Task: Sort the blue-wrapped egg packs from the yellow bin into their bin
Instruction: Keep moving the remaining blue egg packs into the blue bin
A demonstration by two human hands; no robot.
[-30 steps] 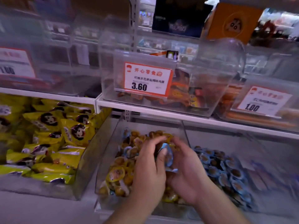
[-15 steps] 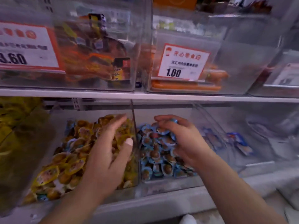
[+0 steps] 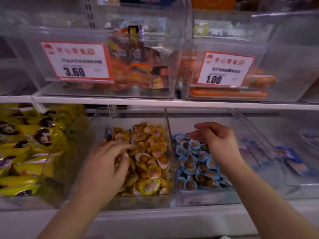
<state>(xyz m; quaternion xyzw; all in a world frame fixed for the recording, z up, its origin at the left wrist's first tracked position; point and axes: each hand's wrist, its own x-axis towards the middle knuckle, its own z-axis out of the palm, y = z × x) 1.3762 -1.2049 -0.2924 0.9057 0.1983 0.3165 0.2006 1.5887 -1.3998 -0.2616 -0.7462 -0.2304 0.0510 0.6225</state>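
Lower shelf, near edge: 2 bare forearms reach in from below.

Left hand (image 3: 105,168) lies palm-down in the yellow bin (image 3: 138,201), a clear tub heaped with yellow-wrapped egg packs (image 3: 151,152). Fingers curled and pressed into the heap; the fingertips look pinched together, but I cannot tell whether that grip holds a pack, because of blur.

Right hand (image 3: 218,141) hangs over the neighbouring clear bin (image 3: 203,199), just right of the yellow one, the 2 tubs side by side and touching at a shared wall. Its grip is loose and half open, fingers spread and pointing left, nothing seen between them. Below it lie the blue-wrapped egg packs (image 3: 195,163), piled across the floor of that bin. 1 bluish pack (image 3: 108,131) sits at the far-left corner of the yellow bin, against the wall.

Further left, a tub of larger yellow packets (image 3: 29,147) with a dark cartoon head printed on them. Far right, blue-and-white packets (image 3: 291,157) in another clear tub, blurred.

Behind, a white shelf edge (image 3: 155,101) runs across. Above it 2 clear boxes: the left one carries a price tag reading 3.60 (image 3: 76,62) and holds orange and brown packets; the right one carries a price tag reading 1.00 (image 3: 224,69) with orange sausage-like sticks (image 3: 227,93) lying flat at the bottom.
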